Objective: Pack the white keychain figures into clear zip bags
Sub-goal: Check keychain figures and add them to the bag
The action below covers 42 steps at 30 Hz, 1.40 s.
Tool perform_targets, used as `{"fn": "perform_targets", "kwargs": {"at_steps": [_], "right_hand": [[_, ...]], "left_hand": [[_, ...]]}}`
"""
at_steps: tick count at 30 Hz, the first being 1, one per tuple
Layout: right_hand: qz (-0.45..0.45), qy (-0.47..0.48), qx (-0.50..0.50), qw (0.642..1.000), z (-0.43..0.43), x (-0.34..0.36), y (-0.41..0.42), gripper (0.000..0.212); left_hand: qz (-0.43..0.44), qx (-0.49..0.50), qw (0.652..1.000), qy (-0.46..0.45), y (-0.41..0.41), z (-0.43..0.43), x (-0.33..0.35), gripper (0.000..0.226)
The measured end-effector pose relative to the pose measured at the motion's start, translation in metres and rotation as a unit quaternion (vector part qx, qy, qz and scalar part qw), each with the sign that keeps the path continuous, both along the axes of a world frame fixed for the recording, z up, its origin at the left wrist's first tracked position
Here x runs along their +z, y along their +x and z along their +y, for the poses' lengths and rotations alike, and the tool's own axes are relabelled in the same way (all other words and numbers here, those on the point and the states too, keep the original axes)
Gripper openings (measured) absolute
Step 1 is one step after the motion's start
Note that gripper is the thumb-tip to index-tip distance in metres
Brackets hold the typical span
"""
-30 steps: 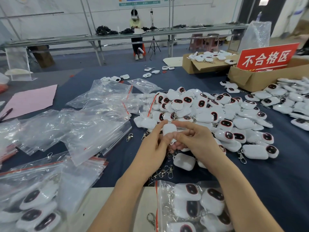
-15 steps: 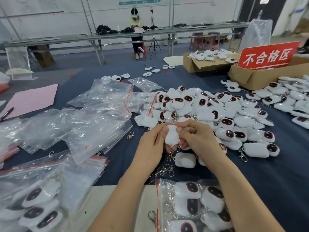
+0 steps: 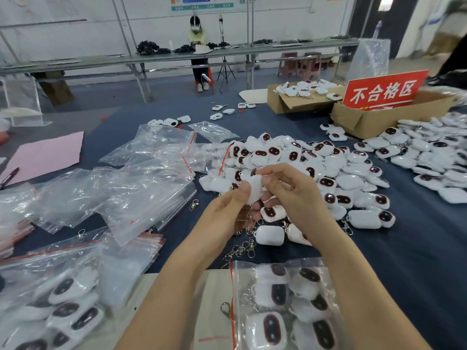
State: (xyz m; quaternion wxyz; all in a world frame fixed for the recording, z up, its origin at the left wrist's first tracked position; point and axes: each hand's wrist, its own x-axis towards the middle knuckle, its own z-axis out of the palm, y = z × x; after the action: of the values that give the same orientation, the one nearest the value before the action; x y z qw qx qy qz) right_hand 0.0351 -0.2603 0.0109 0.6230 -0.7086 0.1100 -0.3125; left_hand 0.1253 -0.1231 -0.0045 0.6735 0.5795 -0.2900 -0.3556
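Near edge: a filled bag (image 3: 285, 306) lies flat between the forearms, with a red zip strip down its left side and several white, dark-faced figures inside. A second filled bag (image 3: 58, 299) sits at lower left, its contents blurred. Loose clasps (image 3: 240, 251) lie on the dark blue counter (image 3: 417, 248) just beyond the first bag, below the wrists. Both hands meet above the near fringe of the pile. Left hand (image 3: 227, 210): fingers curled, thumb pressed against the lower side of one figure (image 3: 252, 188). Right hand (image 3: 293, 193): fingers curled, thumb and forefinger pinching the same figure near its top. The figure is held clear of the counter with its plain white side toward the camera; bits of chain show beneath it, partly hidden by the fingers. Left of the hands is a heap of empty bags (image 3: 141, 188), crumpled and overlapping, with red strips showing. Directly behind the hands is the main pile (image 3: 328, 170) of loose figures, some face up, some face down. A second pile (image 3: 429, 157) lies to the right, apart from the first. A pink sheet (image 3: 45, 155) lies at far left with a pen (image 3: 8, 176) beside it. Farther back stands a cardboard box (image 3: 366, 122) carrying a red sign (image 3: 384, 90) with white characters. A smaller box (image 3: 290, 103) to its left has figures on its flap. A few strays (image 3: 217, 114) lie scattered on the far counter. Beyond it is a seated person (image 3: 195, 36).
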Motion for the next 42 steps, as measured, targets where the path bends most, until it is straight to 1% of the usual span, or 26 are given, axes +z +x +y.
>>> {"fn": "perform_targets", "kwargs": {"at_steps": [3,4,5,6,7,9,11,14,16,17,19,21,25,29,32,35,38,41,42], "right_hand": [[-0.009,-0.034,0.018,0.999,0.009,0.011,-0.012,0.026],[-0.005,-0.045,0.019,0.999,0.012,0.013,-0.016,0.027],[0.003,-0.056,0.016,0.998,0.014,0.014,-0.020,0.027],[0.011,-0.063,0.010,0.998,0.014,0.015,-0.024,0.026],[0.019,-0.066,0.002,0.998,0.014,0.016,-0.029,0.026],[0.041,-0.074,-0.020,0.996,0.012,0.016,-0.041,0.028],[0.069,-0.084,-0.035,0.993,0.011,0.016,-0.052,0.030],[0.101,-0.086,-0.026,0.991,0.017,0.015,-0.064,0.030],[0.144,-0.120,-0.004,0.982,0.025,0.013,-0.069,0.022],[0.182,-0.151,0.018,0.971,0.030,0.013,-0.070,0.018],[0.248,-0.220,0.064,0.941,0.042,0.010,-0.068,0.016],[0.276,-0.253,0.098,0.922,0.053,0.005,-0.063,0.020],[0.303,-0.281,0.123,0.902,0.066,-0.006,-0.058,0.023],[0.306,-0.255,0.107,0.911,0.066,-0.014,-0.059,0.022],[0.318,-0.246,0.105,0.910,0.064,-0.016,-0.058,0.021],[0.313,-0.238,0.100,0.914,0.062,-0.014,-0.057,0.011],[0.304,-0.223,0.092,0.922,0.061,-0.011,-0.056,0.009],[0.298,-0.221,0.083,0.925,0.062,-0.009,-0.058,0.013],[0.294,-0.217,0.081,0.927,0.061,-0.009,-0.058,0.015]], "left_hand": [[-0.003,-0.005,1.000,-0.024,-0.007,0.013,0.008,0.033],[-0.009,0.003,1.000,-0.025,-0.009,0.019,0.010,0.034],[-0.016,0.015,1.000,-0.016,-0.012,0.026,0.011,0.041],[-0.025,0.029,0.999,0.002,-0.014,0.035,0.011,0.048],[-0.040,0.046,0.998,0.025,-0.016,0.045,0.009,0.048],[-0.068,0.078,0.992,0.070,-0.022,0.066,0.007,0.036],[-0.076,0.106,0.986,0.108,-0.028,0.086,0.005,0.028],[-0.078,0.140,0.973,0.168,-0.037,0.108,0.004,0.025],[-0.101,0.128,0.965,0.205,-0.047,0.119,0.003,0.025],[-0.095,0.114,0.966,0.210,-0.053,0.122,0.004,0.024],[-0.050,0.083,0.973,0.209,-0.065,0.126,0.009,0.022],[-0.023,0.056,0.977,0.206,-0.075,0.126,0.014,0.021],[0.022,0.025,0.984,0.177,-0.085,0.124,0.018,0.021],[0.034,-0.007,0.983,0.182,-0.090,0.120,0.016,0.023],[-0.002,-0.013,0.979,0.205,-0.089,0.116,0.015,0.021],[-0.049,-0.022,0.973,0.225,-0.090,0.112,0.017,0.020],[-0.084,-0.039,0.968,0.233,-0.092,0.107,0.017,0.013],[-0.123,-0.055,0.958,0.252,-0.096,0.104,0.015,0.033],[-0.135,-0.054,0.955,0.257,-0.097,0.104,0.015,0.036]]}}
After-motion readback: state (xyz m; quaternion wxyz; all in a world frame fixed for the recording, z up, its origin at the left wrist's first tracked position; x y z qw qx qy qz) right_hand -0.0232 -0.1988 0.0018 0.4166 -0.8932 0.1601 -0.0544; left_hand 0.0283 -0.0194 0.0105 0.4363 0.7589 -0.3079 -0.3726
